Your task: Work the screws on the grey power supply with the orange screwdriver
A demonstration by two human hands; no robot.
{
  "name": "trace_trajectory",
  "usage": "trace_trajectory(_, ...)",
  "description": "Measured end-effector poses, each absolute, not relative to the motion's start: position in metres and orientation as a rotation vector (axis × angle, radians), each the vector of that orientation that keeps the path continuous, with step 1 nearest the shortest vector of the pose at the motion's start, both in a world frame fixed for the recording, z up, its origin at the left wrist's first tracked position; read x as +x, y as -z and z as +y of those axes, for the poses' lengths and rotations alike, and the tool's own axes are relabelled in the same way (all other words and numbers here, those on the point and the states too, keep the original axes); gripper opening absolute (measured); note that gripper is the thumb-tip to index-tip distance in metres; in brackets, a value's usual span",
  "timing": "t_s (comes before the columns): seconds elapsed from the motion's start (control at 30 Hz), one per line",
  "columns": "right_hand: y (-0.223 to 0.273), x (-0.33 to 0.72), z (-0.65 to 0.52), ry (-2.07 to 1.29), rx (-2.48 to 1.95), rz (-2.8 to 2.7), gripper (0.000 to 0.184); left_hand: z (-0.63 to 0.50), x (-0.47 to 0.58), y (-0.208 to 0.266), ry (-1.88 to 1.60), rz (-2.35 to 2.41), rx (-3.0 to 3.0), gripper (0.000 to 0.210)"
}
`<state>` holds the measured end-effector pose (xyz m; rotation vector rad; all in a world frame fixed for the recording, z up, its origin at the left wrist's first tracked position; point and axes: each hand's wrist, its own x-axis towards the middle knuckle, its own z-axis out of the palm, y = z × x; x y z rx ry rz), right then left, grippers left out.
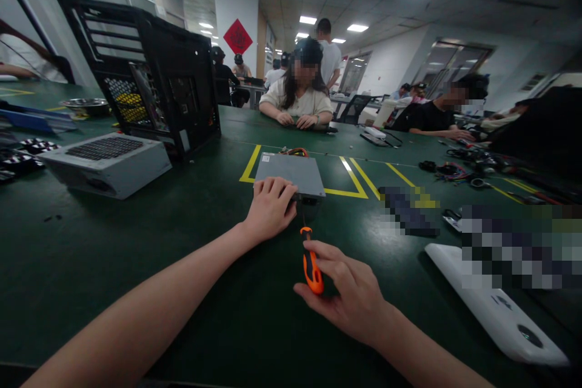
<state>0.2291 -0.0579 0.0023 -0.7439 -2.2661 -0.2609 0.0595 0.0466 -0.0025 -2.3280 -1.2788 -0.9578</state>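
Clasping a gray box [295, 171] by its near edge, left grip [273, 207] has bare tabletop [200, 209] alongside; right grip [348, 288] holds a screwdriver [311, 270].

A green table [218, 315] carries a grey power supply unit [302, 171] amid yellow tape lines [253, 162]. The left hand [270, 209] lies over its near edge; the right hand [350, 288] has an orange-and-black screwdriver [313, 264] in a loose grip, shank towards that edge, tip contact unclear. Leftward stand a second power supply [136, 167] and a black computer case [195, 79]. Opposite, a co-worker [297, 91] sits with both hands on the table.
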Motion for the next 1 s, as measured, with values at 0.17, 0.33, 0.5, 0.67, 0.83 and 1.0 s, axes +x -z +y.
trace_trajectory(0.17, -0.011, 0.225, -0.063, 0.311, -0.764, -2.457, 0.034, 0.047, 0.06, 0.003, 0.968, -1.285, -2.328, 0.027)
trace_trajectory(0.33, -0.011, 0.225, -0.061, 0.431, -0.786, -2.318, 0.022, 0.047, 0.06, 0.004, 0.982, -1.284, -2.337, 0.028)
trace_trajectory(0.5, -0.01, 0.228, -0.061, 0.503, -0.797, -2.326, 0.018, 0.047, 0.06, 0.003, 0.956, -1.288, -2.324, 0.027)
trace_trajectory(0.67, -0.015, 0.218, -0.072, 0.671, -0.899, -2.398, 0.018, 0.047, 0.061, 0.002, 0.966, -1.29, -2.33, 0.028)
trace_trajectory(0.83, -0.014, 0.208, -0.078, 0.812, -1.013, -2.39, 0.028, 0.046, 0.06, 0.002, 0.985, -1.285, -2.332, 0.027)
trace_trajectory(1.0, -0.016, 0.213, -0.075, 0.895, -1.219, -2.278, 0.026, 0.045, 0.06, 0.0, 0.979, -1.288, -2.339, 0.027)
